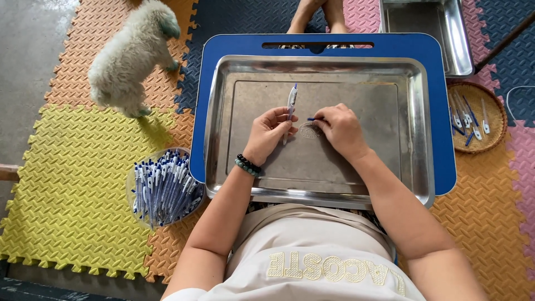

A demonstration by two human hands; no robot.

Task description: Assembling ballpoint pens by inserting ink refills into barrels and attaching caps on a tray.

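My left hand (269, 134) grips a white and blue pen (291, 101) that points away from me over a steel tray (413, 139). A bead bracelet circles that wrist. My right hand (341, 129) pinches a small blue pen part (311, 119) just right of the pen, close to the left hand's fingertips. Both hands hover over the middle of the tray, which rests on a blue lap table (198, 111).
A clear bowl (163, 187) full of several white and blue pens sits at my left on foam floor mats. A wicker basket (475, 117) with pen parts lies right. A second steel tray (429, 28) is beyond. A small white dog (129, 56) stands at upper left.
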